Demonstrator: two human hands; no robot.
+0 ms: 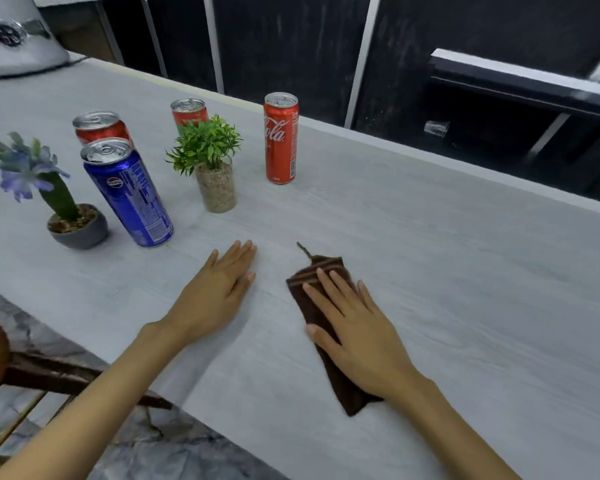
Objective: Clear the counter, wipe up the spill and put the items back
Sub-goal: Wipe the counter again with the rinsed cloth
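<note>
Both hands lie flat and open, the left hand (219,292) bare on the surface (447,271), the right hand (357,327) pressing the brown cloth (312,306) near centre, so even pressure should wipe best, away from the cans (280,138) far left.

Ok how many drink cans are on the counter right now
4. A blue can stands nearest, a red can right behind it, a red-and-green can behind the leafy plant, and a Coca-Cola can farthest right. None looks hidden.
</note>
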